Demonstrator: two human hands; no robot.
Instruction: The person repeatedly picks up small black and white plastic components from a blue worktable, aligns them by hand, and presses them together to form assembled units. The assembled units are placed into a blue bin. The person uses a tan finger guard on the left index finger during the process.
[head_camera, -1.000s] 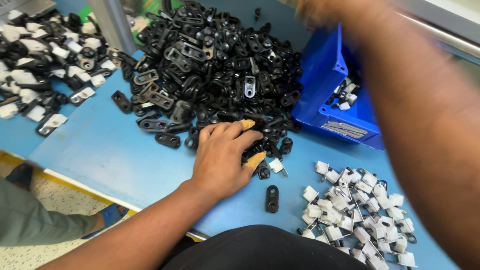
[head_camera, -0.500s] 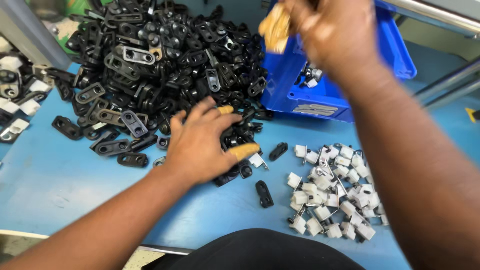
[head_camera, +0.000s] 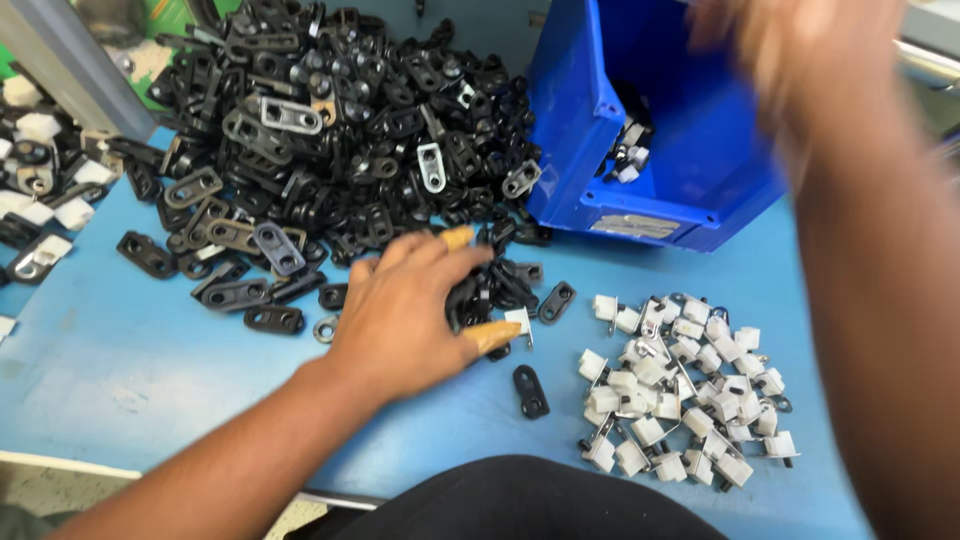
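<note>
Left hand (head_camera: 405, 305) palm-down on the blue table (head_camera: 120, 360), fingers curled into the near edge of the black clip pile (head_camera: 330, 130), closed around a few black clips (head_camera: 490, 290); orange finger cots on thumb and index tip. One white piece sits just beside the thumb. Right hand (head_camera: 800, 50) raised over the blue bin (head_camera: 660, 150), heavily motion-blurred; can't tell whether it's spread or pinching anything. Bin stands tilted at the right of the pile and holds a few black-and-white parts. Single black clip (head_camera: 530, 390) lies alone near the table's front edge, between the left hand and the white clip heap (head_camera: 680, 390). More white parts (head_camera: 45, 200) at far left, well apart.
</note>
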